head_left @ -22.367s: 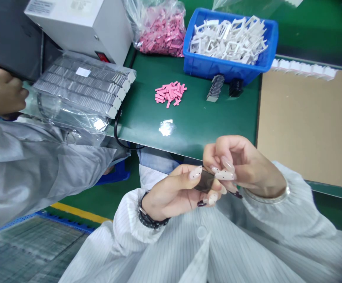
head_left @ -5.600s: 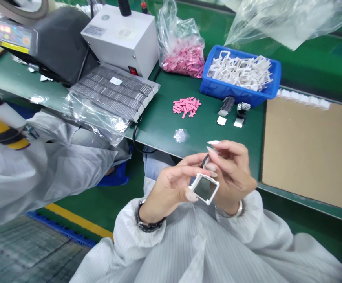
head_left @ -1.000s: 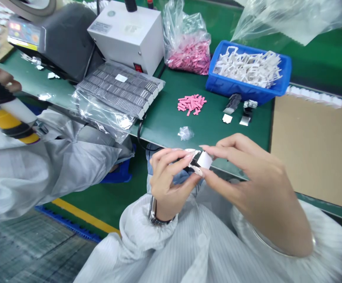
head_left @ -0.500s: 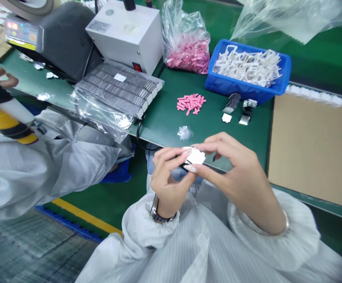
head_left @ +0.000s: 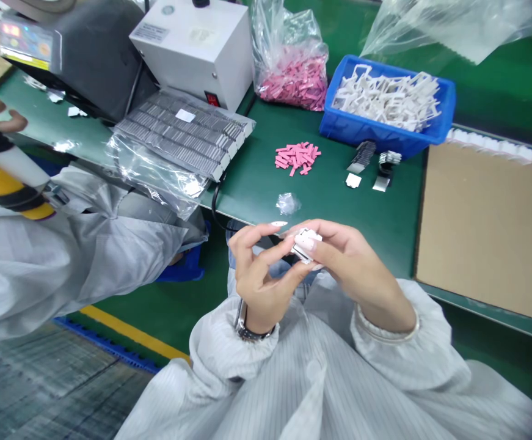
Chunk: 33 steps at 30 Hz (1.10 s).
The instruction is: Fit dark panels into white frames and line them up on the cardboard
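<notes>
Between my two hands, just off the table's front edge, is a small white rectangular part (head_left: 304,239) with dark slots or edges. My left hand (head_left: 263,275) pinches its left and lower side, with the index finger raised. My right hand (head_left: 355,263) grips it from the right, thumb across its top. The fingers cover much of the part. On the green table beyond lie a loose pile of pink strips (head_left: 297,158) and a small crumpled clear plastic piece (head_left: 287,203). To their right are dark stacked plates (head_left: 363,156), a second metallic stack (head_left: 388,160) and a small white square (head_left: 352,181).
A blue bin (head_left: 430,139) holds white frames, next to a clear bag (head_left: 293,79) of pink strips. Brown cardboard (head_left: 490,232) lies at right. A bagged tray of grey parts (head_left: 178,131), a white box (head_left: 192,49) and a dark machine (head_left: 96,61) stand left, near a co-worker's sleeve (head_left: 64,256).
My right hand has drawn in and lower, its thumb now over the white part. The part has turned and tilted between my fingers. My left index finger has lifted off it.
</notes>
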Each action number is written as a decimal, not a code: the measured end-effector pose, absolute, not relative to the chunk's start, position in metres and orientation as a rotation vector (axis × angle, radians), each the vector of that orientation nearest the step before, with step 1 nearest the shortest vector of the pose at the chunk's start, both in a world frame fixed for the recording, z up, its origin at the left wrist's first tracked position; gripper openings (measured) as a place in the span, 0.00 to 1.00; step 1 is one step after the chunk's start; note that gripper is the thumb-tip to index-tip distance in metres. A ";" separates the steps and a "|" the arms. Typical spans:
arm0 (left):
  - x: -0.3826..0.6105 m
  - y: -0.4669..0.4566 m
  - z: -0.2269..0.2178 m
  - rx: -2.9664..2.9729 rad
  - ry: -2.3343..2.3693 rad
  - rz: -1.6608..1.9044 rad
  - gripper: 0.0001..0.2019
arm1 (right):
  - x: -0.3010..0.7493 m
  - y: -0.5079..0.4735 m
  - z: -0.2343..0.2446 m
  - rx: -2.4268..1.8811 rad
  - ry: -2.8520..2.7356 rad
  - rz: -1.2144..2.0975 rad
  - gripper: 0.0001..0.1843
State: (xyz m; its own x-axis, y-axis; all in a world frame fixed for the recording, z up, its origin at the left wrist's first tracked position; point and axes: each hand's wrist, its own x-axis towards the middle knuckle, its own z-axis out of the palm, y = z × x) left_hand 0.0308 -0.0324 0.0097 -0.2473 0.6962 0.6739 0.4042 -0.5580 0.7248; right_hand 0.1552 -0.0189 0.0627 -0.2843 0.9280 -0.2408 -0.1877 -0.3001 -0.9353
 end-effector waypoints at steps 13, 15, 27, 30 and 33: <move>0.029 -0.030 0.001 1.664 1.279 1.818 0.14 | 0.144 -0.022 0.054 -0.970 -0.744 1.905 0.15; 0.030 -0.030 -0.001 1.630 1.284 1.808 0.14 | 0.142 -0.025 0.052 -0.968 -0.750 1.901 0.13; 0.028 -0.028 0.004 1.889 1.381 1.918 0.09 | 0.143 -0.029 0.047 -0.896 -0.746 1.894 0.12; 0.029 -0.028 0.003 1.954 1.409 1.936 0.09 | 0.143 -0.031 0.045 -0.953 -0.768 1.849 0.14; 0.029 -0.027 0.003 1.988 1.426 1.960 0.09 | 0.146 -0.032 0.043 -0.976 -0.800 1.823 0.14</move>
